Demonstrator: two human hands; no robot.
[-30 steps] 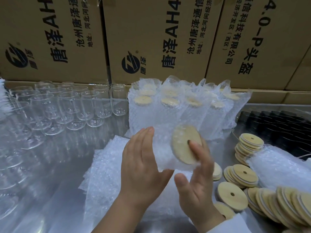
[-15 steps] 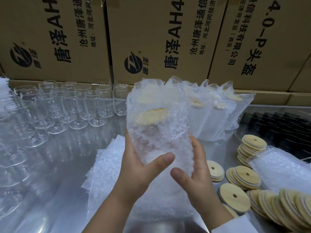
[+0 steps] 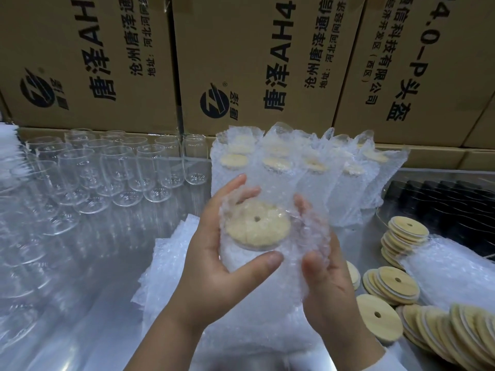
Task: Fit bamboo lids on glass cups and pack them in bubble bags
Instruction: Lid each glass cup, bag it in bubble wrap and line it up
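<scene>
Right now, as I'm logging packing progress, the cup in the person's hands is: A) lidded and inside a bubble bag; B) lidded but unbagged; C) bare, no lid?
A: the bamboo lid shows through the bubble bag that the left hand and right hand hold around the cup.

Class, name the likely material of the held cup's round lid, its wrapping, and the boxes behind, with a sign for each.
Round tan lid: probably bamboo, matt, wood-coloured. Clear bubbled bag: soft plastic, glossy air cells. Brown printed boxes: cardboard, dull, folded seams.
</scene>
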